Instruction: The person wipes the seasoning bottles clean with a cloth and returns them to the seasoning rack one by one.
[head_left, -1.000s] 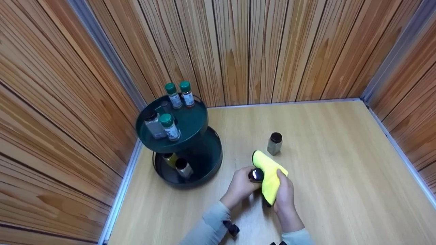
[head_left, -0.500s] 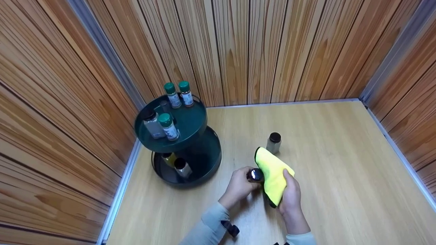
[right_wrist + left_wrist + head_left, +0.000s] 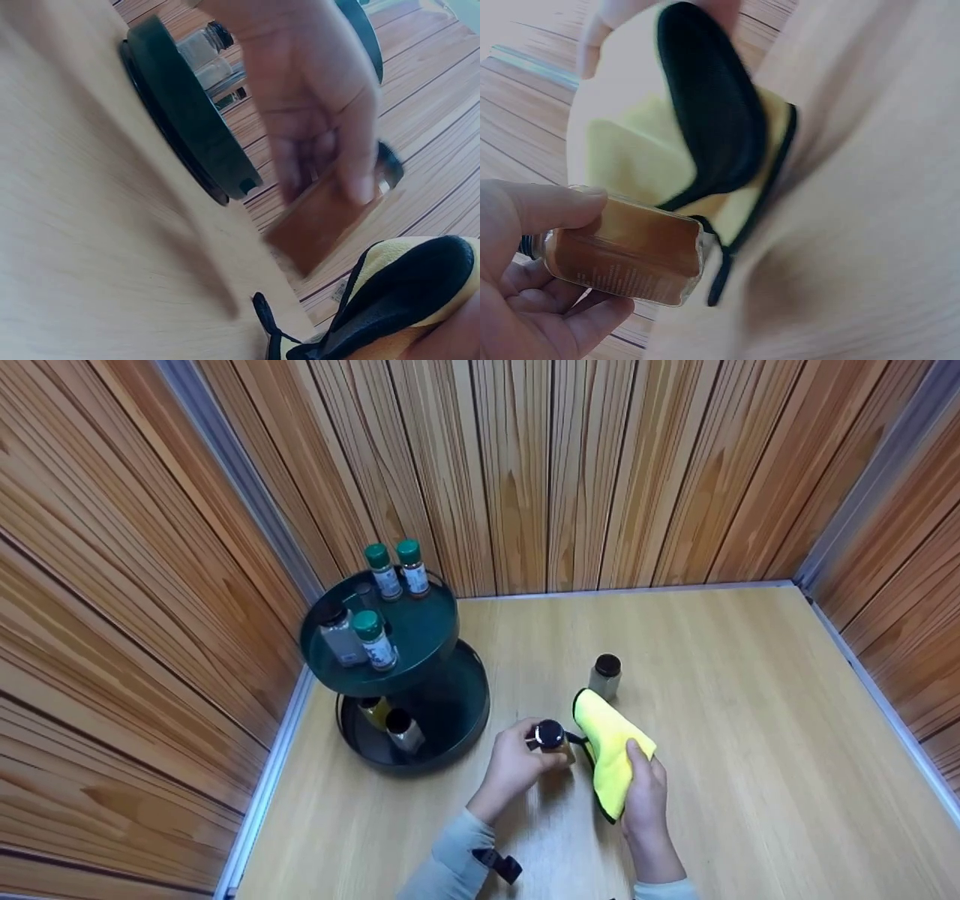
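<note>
My left hand [image 3: 514,769] holds a glass spice jar [image 3: 630,251] of brown powder, thumb on one side and fingers on the other. Its shiny black cap [image 3: 550,733] faces up toward the head camera. To the right, my right hand [image 3: 646,795] grips a folded yellow cloth [image 3: 611,746] with black edging. The cloth's black hanging loop [image 3: 720,277] dangles near the jar's base in the left wrist view. In the right wrist view the jar [image 3: 319,225] and the cloth [image 3: 409,292] are apart, with a gap between them.
Another dark-capped jar [image 3: 604,676] stands on the table [image 3: 735,720] just beyond the cloth. At left is a two-tier dark green turntable rack [image 3: 416,649]. Green-capped jars [image 3: 375,641] and dark-capped ones stand on its tiers. Wooden panel walls [image 3: 510,472] enclose the table.
The cloth and my right hand have shifted right, away from the jar. My left hand has moved slightly left, and the jar now shows more of its body below the cap.
</note>
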`<act>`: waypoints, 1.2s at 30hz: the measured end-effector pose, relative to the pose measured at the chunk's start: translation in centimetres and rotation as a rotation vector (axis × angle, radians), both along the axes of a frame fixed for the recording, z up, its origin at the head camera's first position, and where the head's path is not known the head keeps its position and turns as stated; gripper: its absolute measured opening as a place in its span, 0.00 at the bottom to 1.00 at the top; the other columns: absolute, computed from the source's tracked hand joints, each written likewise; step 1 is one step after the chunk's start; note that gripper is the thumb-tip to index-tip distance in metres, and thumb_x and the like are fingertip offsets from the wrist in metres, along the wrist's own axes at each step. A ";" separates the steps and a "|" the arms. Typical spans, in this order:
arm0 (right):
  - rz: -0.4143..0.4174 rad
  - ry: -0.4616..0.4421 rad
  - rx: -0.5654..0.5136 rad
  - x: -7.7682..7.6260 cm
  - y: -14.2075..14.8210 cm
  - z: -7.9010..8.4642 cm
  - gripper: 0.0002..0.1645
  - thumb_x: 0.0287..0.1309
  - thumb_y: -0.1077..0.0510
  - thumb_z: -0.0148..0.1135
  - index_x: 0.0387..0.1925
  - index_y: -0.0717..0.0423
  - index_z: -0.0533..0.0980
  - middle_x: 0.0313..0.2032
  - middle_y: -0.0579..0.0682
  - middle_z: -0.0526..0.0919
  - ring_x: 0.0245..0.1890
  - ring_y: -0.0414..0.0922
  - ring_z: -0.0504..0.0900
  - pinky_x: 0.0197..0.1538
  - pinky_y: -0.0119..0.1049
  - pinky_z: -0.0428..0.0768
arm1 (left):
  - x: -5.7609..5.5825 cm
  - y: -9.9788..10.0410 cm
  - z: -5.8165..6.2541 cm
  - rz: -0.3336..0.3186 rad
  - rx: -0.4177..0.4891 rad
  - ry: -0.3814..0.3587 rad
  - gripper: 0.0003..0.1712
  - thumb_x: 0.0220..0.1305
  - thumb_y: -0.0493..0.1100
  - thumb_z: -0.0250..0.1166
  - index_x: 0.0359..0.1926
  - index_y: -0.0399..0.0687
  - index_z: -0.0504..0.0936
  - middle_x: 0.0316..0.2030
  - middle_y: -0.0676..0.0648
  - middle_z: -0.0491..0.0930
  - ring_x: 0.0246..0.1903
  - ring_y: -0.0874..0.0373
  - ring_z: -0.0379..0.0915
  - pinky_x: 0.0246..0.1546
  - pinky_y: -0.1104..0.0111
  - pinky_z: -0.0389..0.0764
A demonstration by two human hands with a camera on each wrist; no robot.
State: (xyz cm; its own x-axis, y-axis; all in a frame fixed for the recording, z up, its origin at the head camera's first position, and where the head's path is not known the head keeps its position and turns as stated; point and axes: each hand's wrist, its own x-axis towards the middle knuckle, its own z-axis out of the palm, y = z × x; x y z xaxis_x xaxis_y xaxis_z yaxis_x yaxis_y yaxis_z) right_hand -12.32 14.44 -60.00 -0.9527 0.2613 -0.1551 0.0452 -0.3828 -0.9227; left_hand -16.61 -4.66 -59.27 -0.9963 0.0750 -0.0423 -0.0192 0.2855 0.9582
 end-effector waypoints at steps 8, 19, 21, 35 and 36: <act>0.001 0.027 0.056 0.5 -0.6 -0.4 0.24 0.79 0.49 0.48 0.57 0.67 0.73 0.38 0.49 0.85 0.37 0.41 0.85 0.41 0.34 0.84 | 0.5 -0.4 2.2 0.071 0.164 0.046 0.27 0.47 0.35 0.82 0.51 0.44 0.84 0.49 0.48 0.85 0.51 0.55 0.82 0.55 0.60 0.83; -0.031 0.072 -0.054 1.1 -2.7 -0.3 0.23 0.81 0.48 0.42 0.53 0.63 0.73 0.34 0.49 0.84 0.33 0.42 0.84 0.37 0.36 0.84 | 1.0 0.3 2.7 0.052 0.317 0.071 0.27 0.47 0.32 0.82 0.50 0.42 0.83 0.47 0.48 0.86 0.50 0.57 0.83 0.54 0.65 0.83; -0.029 0.045 -0.083 1.0 -2.9 -0.2 0.24 0.81 0.46 0.40 0.52 0.61 0.73 0.35 0.48 0.85 0.35 0.42 0.85 0.39 0.36 0.84 | 1.1 0.3 2.8 0.047 0.327 0.060 0.27 0.47 0.32 0.81 0.50 0.42 0.83 0.47 0.48 0.86 0.49 0.57 0.83 0.54 0.65 0.83; 0.237 -0.089 -0.436 0.2 -2.6 1.2 0.30 0.80 0.37 0.33 0.68 0.51 0.60 0.54 0.45 0.81 0.55 0.43 0.81 0.61 0.38 0.78 | 1.4 -0.2 3.8 -0.016 0.492 0.006 0.31 0.49 0.27 0.78 0.56 0.40 0.81 0.52 0.44 0.84 0.49 0.52 0.84 0.53 0.64 0.84; 0.246 -0.092 -0.446 0.2 -2.5 1.3 0.30 0.80 0.38 0.33 0.68 0.52 0.60 0.54 0.45 0.81 0.56 0.43 0.81 0.61 0.38 0.78 | 1.3 -0.2 3.9 -0.015 0.501 0.016 0.31 0.49 0.27 0.78 0.56 0.39 0.81 0.52 0.43 0.84 0.49 0.52 0.84 0.53 0.64 0.84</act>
State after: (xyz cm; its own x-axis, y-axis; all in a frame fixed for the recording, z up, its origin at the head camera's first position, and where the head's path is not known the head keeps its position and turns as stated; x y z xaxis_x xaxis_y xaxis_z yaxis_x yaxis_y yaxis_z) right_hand -12.15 11.92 -58.66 -0.9547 -0.0792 -0.2867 0.2568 -0.7057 -0.6603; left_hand -15.33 -4.90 -55.41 -0.9951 0.0969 0.0178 -0.0030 -0.2100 0.9777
